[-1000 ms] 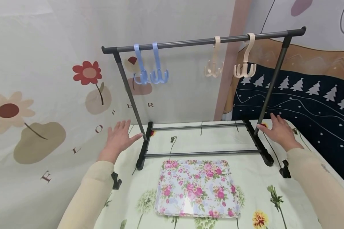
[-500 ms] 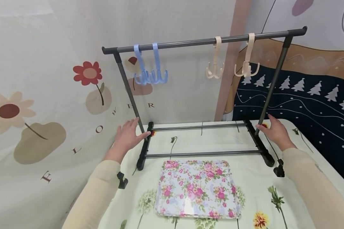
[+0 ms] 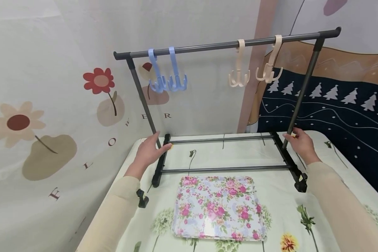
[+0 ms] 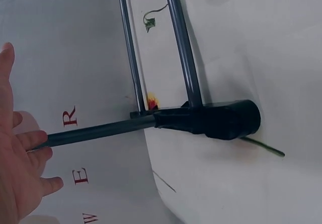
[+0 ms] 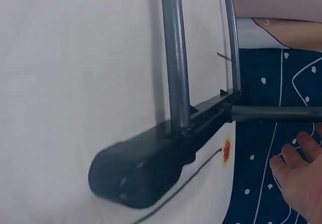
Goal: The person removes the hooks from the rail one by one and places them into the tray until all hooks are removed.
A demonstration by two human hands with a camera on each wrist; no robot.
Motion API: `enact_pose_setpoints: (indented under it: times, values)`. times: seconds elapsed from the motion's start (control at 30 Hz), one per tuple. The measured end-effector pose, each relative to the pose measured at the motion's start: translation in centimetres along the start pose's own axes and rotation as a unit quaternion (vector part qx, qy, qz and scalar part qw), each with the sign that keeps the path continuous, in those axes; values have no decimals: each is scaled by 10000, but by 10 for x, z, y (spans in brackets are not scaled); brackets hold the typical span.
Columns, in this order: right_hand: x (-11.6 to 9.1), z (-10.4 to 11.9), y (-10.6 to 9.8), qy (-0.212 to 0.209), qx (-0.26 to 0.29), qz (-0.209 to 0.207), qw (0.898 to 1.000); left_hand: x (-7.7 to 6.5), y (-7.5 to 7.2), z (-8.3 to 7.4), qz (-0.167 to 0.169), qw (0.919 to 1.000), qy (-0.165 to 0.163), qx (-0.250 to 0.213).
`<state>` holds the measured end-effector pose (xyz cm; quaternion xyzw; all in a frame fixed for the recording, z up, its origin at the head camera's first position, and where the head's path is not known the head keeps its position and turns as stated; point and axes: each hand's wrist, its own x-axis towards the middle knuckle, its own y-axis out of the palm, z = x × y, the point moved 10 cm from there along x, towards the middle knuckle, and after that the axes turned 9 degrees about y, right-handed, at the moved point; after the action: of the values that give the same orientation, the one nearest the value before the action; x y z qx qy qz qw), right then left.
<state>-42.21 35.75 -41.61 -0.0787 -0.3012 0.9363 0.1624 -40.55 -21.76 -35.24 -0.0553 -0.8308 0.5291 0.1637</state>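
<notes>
In the head view a dark grey metal hanging rack (image 3: pixel 208 47) stands on the table. Its left upright pole is met by my left hand (image 3: pixel 147 152), thumb stretched away from the fingers. The left wrist view has those fingertips (image 4: pixel 43 156) at the pole, not wrapped round it. My right hand (image 3: pixel 302 146) is at the lower part of the right upright, thumb apart from the fingers. Its fingers (image 5: pixel 292 156) lie just beside the pole in the right wrist view; contact is unclear. Two blue hooks (image 3: pixel 176 75) and two cream hooks (image 3: pixel 238 71) hang from the top bar.
A flower-printed tray (image 3: pixel 220 210) lies on the floral tablecloth (image 3: pixel 163 241) in front of the rack. Behind stand a light wall covering (image 3: pixel 201 105) and a dark blue cloth with white trees (image 3: pixel 340 119).
My left hand has moved right to the left upright. The right hand has shifted slightly left, nearer the right upright. The cream hooks swing a little; the rack stays standing.
</notes>
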Motion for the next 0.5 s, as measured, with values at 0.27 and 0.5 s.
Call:
enact_pose_setpoints:
  times: [0.27, 0.5]
  values:
    - [2, -6, 4, 181, 881, -204, 9957, -1, 6, -2, -39, 9987, -186, -471]
    - [5, -12, 5, 451, 1373, -210, 9893, 0, 13, -4, -22, 9978, -265, -607]
